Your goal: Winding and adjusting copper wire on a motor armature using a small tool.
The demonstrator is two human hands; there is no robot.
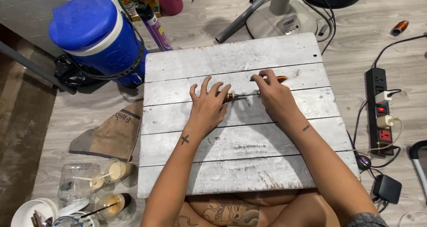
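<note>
My left hand (208,105) lies flat on the white plank tabletop (240,147), fingers spread, pressing down on a small copper-wound part (230,96) with a thin metal shaft (242,95) pointing right. My right hand (272,93) pinches the other end of that shaft with thumb and fingers. Just beyond its fingertips lies an orange-handled tool (280,79), partly hidden by the fingers. Both forearms reach in from the bottom edge.
A blue water cooler jug (100,33) stands at the upper left, a fan base (281,19) at the top. At the right lies a black power strip (381,111) with plugs and cables. Plastic cups (100,173) and bowls sit at the lower left, beside a brown cloth bag (111,136).
</note>
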